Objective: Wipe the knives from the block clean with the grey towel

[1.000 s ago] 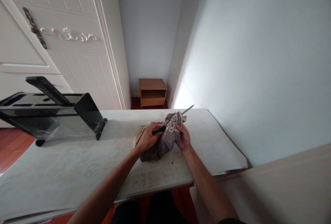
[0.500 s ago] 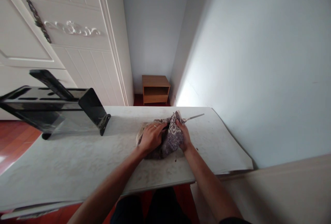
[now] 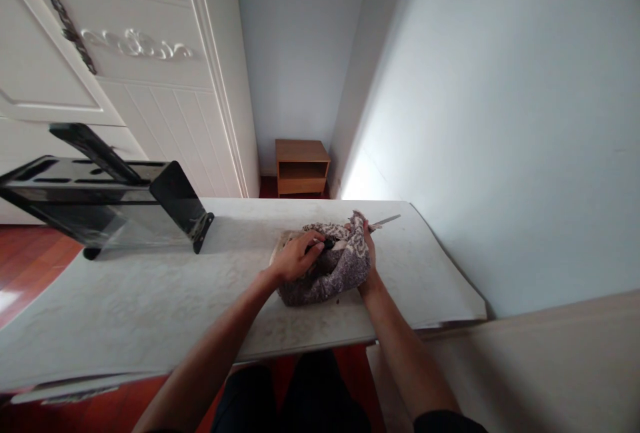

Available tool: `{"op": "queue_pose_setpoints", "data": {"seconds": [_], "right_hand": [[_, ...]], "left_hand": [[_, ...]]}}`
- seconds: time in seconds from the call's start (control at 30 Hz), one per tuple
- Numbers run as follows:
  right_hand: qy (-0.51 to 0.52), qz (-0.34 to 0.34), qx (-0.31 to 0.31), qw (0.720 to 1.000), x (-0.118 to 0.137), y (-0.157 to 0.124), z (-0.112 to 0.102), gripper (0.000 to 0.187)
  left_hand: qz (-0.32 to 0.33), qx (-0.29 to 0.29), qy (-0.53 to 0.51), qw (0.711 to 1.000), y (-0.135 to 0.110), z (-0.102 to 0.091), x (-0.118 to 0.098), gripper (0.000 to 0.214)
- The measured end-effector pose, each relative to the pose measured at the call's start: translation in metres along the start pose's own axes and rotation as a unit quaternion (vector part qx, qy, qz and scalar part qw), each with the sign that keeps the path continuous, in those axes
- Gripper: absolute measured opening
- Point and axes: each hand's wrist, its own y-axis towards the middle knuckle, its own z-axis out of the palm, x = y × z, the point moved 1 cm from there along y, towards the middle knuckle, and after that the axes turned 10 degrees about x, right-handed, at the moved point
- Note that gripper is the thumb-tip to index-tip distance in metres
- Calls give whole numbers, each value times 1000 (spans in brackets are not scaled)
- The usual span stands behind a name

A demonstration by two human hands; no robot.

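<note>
My left hand (image 3: 294, 258) is closed around the black handle of a knife (image 3: 328, 244), whose narrow grey blade tip (image 3: 388, 219) pokes out to the right. A purple-grey and cream patterned cloth (image 3: 345, 278) is bunched over the middle of the blade. On the cloth's right side, my right hand (image 3: 369, 250) grips it around the blade; most of those fingers are hidden behind the folds. Part of the cloth lies under my left hand on the white tabletop (image 3: 240, 293).
At the left stands a black-framed, clear-sided knife block (image 3: 173, 200) with one black handle (image 3: 95, 153) sticking up. A white wardrobe (image 3: 150, 106) is behind it. A small wooden cabinet (image 3: 301, 150) sits beyond the table, and a pale wall (image 3: 500, 120) borders the right.
My right hand and the cloth have slid slightly right along the blade. The cloth has opened out, so the handle and inner folds show more. The view has tilted a little.
</note>
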Motion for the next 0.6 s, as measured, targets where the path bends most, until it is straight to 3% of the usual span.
{"op": "queue_pose_setpoints", "data": {"seconds": [0.13,0.23,0.43,0.6], "right_hand": [[4,-8,-13,1000,3,-2,2,32],[1,10,-24,1000,3,-4,1,34],[27,48,-10,998,8,-6,1,44],[13,-12,-25,1000,17,-4,-3,42]], "left_hand": [[-42,83,-202,975,2,-6,2,36],[-84,131,-293,943,0,-11,1,41],[-116,182,-352,911,-3,-20,3,36],[-99,164,-338,922,-2,-22,6,38]]}}
